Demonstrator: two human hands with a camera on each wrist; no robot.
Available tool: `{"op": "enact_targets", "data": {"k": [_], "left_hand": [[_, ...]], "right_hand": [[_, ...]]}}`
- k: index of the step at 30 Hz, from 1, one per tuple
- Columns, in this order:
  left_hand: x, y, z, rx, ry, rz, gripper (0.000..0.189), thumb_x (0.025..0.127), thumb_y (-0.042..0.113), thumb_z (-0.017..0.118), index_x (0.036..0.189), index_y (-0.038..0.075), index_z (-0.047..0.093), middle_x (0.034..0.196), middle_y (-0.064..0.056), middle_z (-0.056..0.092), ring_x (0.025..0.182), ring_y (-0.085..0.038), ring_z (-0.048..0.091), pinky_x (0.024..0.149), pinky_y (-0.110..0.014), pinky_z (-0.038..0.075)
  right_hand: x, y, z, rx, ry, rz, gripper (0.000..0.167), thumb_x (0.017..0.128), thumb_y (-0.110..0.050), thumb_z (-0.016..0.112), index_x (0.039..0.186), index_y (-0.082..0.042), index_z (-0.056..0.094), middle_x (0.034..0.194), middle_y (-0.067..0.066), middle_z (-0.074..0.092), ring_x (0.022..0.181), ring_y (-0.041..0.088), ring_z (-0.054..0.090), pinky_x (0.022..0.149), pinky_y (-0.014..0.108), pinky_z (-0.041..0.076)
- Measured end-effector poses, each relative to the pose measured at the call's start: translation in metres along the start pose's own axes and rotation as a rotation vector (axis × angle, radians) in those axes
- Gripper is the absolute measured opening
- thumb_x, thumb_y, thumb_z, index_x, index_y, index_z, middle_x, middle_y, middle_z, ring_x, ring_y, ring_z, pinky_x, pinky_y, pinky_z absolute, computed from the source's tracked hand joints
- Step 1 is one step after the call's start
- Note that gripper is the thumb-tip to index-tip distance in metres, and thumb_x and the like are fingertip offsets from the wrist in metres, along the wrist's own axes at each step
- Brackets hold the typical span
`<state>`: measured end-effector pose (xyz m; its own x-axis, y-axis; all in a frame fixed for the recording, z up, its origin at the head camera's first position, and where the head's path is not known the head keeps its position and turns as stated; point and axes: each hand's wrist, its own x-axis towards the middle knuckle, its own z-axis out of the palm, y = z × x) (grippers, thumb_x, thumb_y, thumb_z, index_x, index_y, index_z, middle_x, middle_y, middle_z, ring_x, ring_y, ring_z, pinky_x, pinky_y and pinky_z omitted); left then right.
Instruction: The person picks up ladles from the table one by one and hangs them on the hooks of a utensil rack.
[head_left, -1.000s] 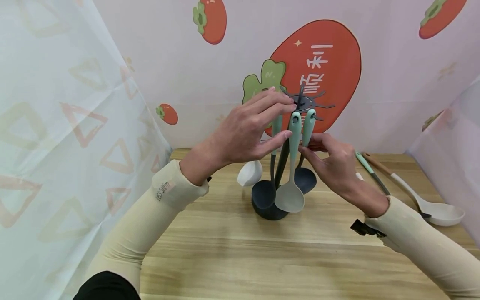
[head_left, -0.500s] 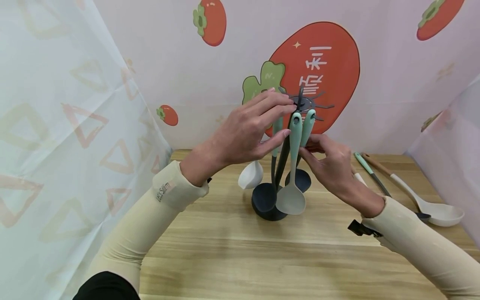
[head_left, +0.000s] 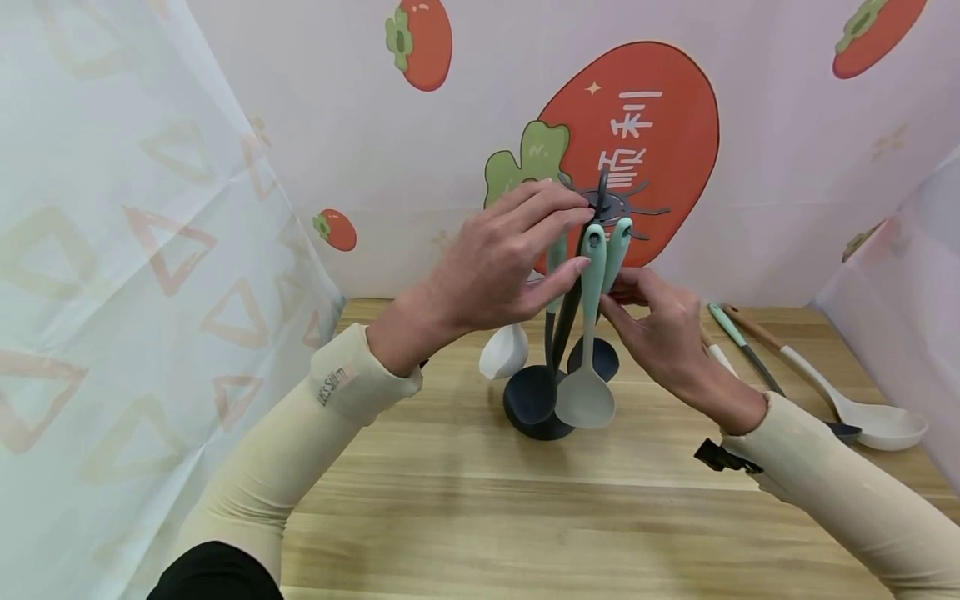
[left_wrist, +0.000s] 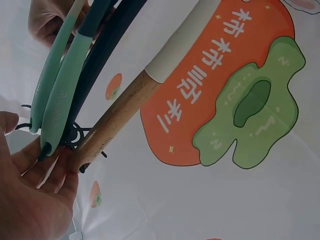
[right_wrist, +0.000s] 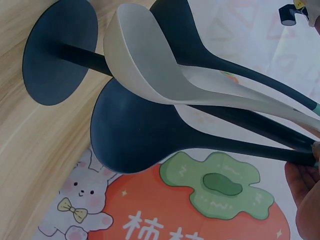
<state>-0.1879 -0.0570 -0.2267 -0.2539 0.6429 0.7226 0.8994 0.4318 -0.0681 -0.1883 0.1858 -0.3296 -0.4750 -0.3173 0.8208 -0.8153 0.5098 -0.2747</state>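
A dark utensil stand, its hooked top (head_left: 611, 207) above a round base (head_left: 543, 432), carries several ladles. My left hand (head_left: 495, 258) is at this top, fingers extended with fingertips touching near the hub and thumb apart, close to a mint handle. My right hand (head_left: 663, 329) pinches the mint-handled dark ladle (right_wrist: 135, 130) low on its handle, at the stand's right side. A light grey ladle (head_left: 587, 400) hangs in front, with another dark ladle (head_left: 530, 396) left of it. Behind them hangs a white ladle (head_left: 504, 352), whose wooden handle (left_wrist: 120, 107) shows in the left wrist view.
On the wooden table (head_left: 510, 525) at right lie a mint-handled dark utensil (head_left: 729, 325) and a white spoon (head_left: 888, 427) with a brown handle. Another white-necked utensil (head_left: 722, 358) is partly hidden behind my right hand. Printed cloth (head_left: 420, 150) stands behind and at both sides.
The dark ladle in my right hand has shifted left, its bowl now partly behind the light grey ladle. My right hand moved slightly left; my left hand stays at the stand's top.
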Motion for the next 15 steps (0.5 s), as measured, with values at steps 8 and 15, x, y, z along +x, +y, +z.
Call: {"op": "enact_targets", "data": {"k": [8, 15], "left_hand": [[0.0026, 0.0051, -0.0003, -0.004, 0.019, -0.059, 0.039, 0.102, 0.03, 0.068, 0.124, -0.002, 0.074, 0.126, -0.013, 0.07, 0.121, -0.025, 0.063, 0.101, -0.032, 0.056], [0.0019, 0.0053, -0.0007, 0.02, 0.051, -0.026, 0.038, 0.101, 0.027, 0.071, 0.123, -0.003, 0.075, 0.126, -0.016, 0.074, 0.122, -0.028, 0.069, 0.122, -0.033, 0.039]], "right_hand": [[0.0004, -0.001, 0.0027, 0.007, 0.013, 0.001, 0.036, 0.081, 0.012, 0.084, 0.114, 0.01, 0.069, 0.101, 0.019, 0.078, 0.081, 0.031, 0.08, 0.088, 0.008, 0.053], [0.0016, -0.0035, 0.0008, 0.006, -0.016, 0.0, 0.039, 0.081, 0.009, 0.086, 0.115, 0.011, 0.067, 0.103, 0.021, 0.078, 0.084, 0.033, 0.08, 0.091, 0.006, 0.05]]}}
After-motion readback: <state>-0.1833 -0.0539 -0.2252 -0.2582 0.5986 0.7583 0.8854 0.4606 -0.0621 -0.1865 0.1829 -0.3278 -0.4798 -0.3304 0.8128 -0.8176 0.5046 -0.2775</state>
